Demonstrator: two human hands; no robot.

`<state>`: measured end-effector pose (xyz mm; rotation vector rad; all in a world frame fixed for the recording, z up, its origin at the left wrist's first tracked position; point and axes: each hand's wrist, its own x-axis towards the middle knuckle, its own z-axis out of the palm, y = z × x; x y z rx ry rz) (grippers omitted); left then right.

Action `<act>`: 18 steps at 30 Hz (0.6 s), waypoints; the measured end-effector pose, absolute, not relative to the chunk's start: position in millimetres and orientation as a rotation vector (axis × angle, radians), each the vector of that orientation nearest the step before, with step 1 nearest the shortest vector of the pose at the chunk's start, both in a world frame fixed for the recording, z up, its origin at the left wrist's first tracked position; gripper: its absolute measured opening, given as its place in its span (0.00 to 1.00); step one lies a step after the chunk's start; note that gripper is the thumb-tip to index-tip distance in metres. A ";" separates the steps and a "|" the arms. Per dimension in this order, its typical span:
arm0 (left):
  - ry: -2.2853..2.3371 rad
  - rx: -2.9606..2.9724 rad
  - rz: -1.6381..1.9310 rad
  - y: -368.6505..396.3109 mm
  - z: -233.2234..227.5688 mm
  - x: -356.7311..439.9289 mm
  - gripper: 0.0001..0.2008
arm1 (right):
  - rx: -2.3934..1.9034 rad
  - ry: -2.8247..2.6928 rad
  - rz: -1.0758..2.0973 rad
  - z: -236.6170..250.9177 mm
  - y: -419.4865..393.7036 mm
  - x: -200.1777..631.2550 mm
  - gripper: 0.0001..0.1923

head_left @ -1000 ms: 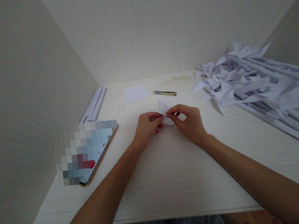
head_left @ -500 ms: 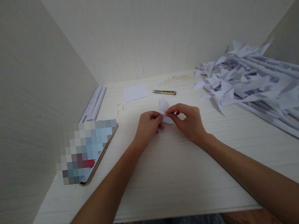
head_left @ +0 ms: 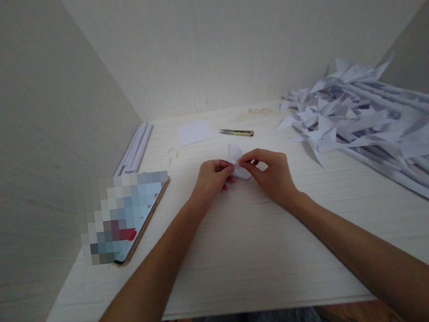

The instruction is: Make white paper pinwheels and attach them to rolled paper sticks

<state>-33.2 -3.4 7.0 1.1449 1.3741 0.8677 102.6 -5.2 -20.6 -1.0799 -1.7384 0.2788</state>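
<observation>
A small white paper pinwheel (head_left: 235,151) is held between my two hands, just above the table's middle. My left hand (head_left: 214,177) pinches it from the left between thumb and forefinger, the other fingers curled beneath. From the right, my right hand (head_left: 270,170) pinches near its centre with thumb and fingertip. One paper blade points away from me and another shows below the fingertips. Whatever lies right at the pinwheel's centre is too small to make out. Beyond it lie thread snips (head_left: 236,132) and a flat white paper square (head_left: 195,132).
Finished paper pinwheels (head_left: 323,128) on rolled sticks are heaped at the right. Rolled paper sticks (head_left: 135,148) lie at the back left, a phone (head_left: 142,210) nearer me. Small scraps (head_left: 170,155) are scattered near the square. Walls enclose the table (head_left: 226,263) on three sides.
Both hands stay almost in place, still pinching the pinwheel. Its lower blade shows slightly more to the right between the fingers. Nothing else has visibly moved.
</observation>
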 end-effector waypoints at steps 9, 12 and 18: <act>1.358 1.136 0.857 -2.7 7.4 -34.0 0.07 | -1.022 -1.764 0.299 -20.4 -4.1 101.5 0.07; 1.355 1.143 0.853 -2.9 8.2 -35.3 0.06 | -1.036 -1.761 0.315 -21.2 -3.2 101.8 0.07; 1.380 1.221 0.840 -5.2 9.6 -36.9 0.05 | -1.096 -1.702 0.381 -22.3 -0.5 103.0 0.05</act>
